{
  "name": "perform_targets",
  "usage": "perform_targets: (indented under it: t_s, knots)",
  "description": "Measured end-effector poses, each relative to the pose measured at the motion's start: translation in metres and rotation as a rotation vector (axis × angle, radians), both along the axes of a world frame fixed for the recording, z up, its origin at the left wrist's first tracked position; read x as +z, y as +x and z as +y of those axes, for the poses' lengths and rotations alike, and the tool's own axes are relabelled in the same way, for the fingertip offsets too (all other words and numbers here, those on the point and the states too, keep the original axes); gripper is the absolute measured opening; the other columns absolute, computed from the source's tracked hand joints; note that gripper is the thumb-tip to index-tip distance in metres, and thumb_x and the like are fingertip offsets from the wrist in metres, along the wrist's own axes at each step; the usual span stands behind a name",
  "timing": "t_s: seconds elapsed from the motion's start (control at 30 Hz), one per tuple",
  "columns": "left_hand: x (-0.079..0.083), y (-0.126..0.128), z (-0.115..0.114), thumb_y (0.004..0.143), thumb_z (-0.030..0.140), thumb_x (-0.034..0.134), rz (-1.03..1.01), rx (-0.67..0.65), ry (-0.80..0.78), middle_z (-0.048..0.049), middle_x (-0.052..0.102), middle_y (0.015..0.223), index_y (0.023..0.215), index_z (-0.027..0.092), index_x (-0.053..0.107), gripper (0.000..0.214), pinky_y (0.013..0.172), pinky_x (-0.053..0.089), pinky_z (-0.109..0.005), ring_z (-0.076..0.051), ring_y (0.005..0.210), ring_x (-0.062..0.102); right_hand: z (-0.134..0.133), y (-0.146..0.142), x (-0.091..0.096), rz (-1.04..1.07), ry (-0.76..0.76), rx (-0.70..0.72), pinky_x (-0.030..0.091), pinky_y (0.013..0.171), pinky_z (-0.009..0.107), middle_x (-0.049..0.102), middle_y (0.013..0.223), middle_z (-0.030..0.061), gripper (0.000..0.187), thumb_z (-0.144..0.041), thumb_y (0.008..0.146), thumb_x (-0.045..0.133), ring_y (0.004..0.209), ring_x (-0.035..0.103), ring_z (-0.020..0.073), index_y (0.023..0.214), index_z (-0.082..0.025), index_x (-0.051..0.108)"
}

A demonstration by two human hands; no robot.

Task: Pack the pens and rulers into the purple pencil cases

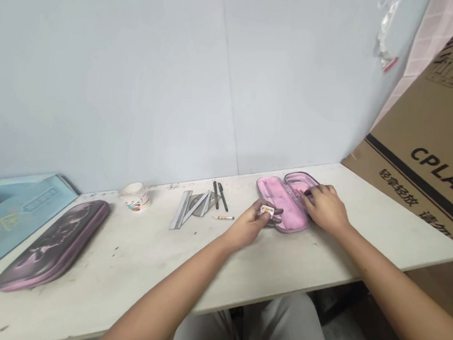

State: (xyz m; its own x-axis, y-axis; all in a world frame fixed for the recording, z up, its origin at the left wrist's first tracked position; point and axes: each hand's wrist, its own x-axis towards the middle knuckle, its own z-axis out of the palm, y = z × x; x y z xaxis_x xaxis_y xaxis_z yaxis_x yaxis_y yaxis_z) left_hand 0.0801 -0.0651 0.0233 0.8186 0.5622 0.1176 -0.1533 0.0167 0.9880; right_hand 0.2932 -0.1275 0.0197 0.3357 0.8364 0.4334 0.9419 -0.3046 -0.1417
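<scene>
An unzipped pencil case [286,209] with a pink lining lies spread flat on the table. My left hand [251,222] is at its left half, thumb and fingers closed on a small white eraser [267,211] with a printed wrapper. Over the right half, my right hand [326,205] has its fingers curled down at the lining. A small reddish thing [299,191] shows beside those fingertips; what they pinch, if anything, is hidden. Left of the case are two black pens [219,196], a short pencil [223,218] and several clear rulers [192,209], some overlapping.
A white paper cup [135,198] with a coloured print stands near the wall. Further left lie a closed dark, pink-edged case [55,245] and a light blue box [16,215]. A large cardboard box [429,156] leans at the table's right end.
</scene>
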Motion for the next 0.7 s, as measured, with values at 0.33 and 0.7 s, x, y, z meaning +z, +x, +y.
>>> perform_targets:
  t_s: [0.33,0.7]
  knots:
    - [0.010,-0.156,0.033,0.081,0.043,0.054,0.147,0.461,0.064,-0.0100,0.064,0.104,0.095,0.017,0.046,0.030,0.084,0.047,-0.034,-0.015,0.082,0.064,0.082,-0.131,0.020,-0.044,-0.039,0.450,0.036,0.085,0.033,0.061,0.099,0.0111,0.031,-0.031,0.089,0.036,0.101,0.045,0.0242,0.094,-0.015,0.062]
    - [0.075,-0.306,0.129,0.087,0.029,0.045,0.417,0.919,0.323,-0.0054,0.066,0.079,0.090,0.016,0.047,0.013,0.064,0.048,-0.026,-0.010,0.062,0.059,0.171,-0.335,0.035,-0.011,-0.075,0.782,0.040,0.078,0.031,0.061,0.106,0.0088,0.032,-0.032,0.090,0.034,0.106,0.047,0.0231,0.115,-0.019,0.050]
